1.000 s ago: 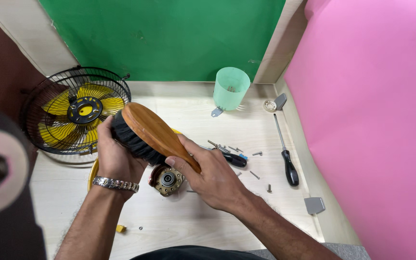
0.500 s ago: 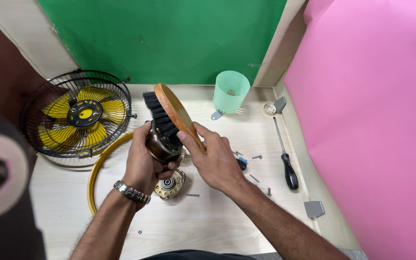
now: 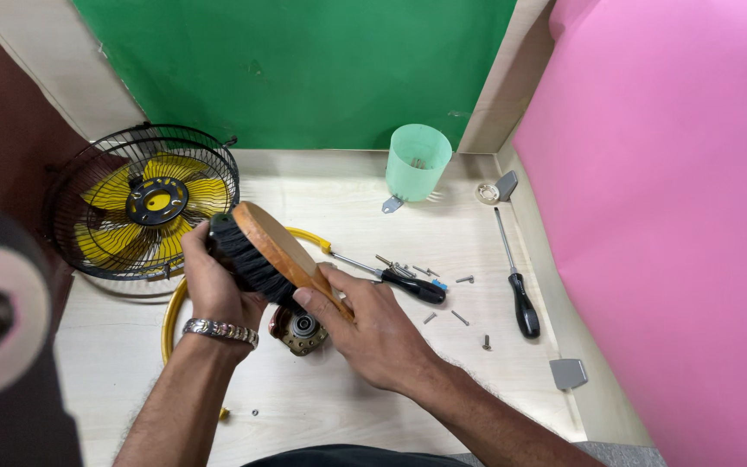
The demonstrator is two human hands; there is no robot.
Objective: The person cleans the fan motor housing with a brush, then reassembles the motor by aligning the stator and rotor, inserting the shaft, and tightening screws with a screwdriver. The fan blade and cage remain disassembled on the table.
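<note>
My right hand [image 3: 372,327] grips a wooden-backed brush [image 3: 274,252] with black bristles, held tilted with the bristles facing down-left. My left hand [image 3: 214,281], with a metal bracelet on the wrist, is under the bristles and closed on a part that the brush mostly hides. A small round fan motor [image 3: 302,330] with a brass-coloured body lies on the table just below both hands. A yellow ring [image 3: 171,322] curves on the table behind my left hand.
A black wire fan guard with yellow blades [image 3: 150,203] leans at the left. A green plastic cup [image 3: 417,162] stands at the back. Two black-handled screwdrivers [image 3: 522,298] [image 3: 413,285], several loose screws [image 3: 458,316] and a grey clip [image 3: 568,373] lie to the right, near the pink wall.
The brush has tipped from nearly on edge to a flatter tilt and swung back to the left. My left hand has moved left with it.
</note>
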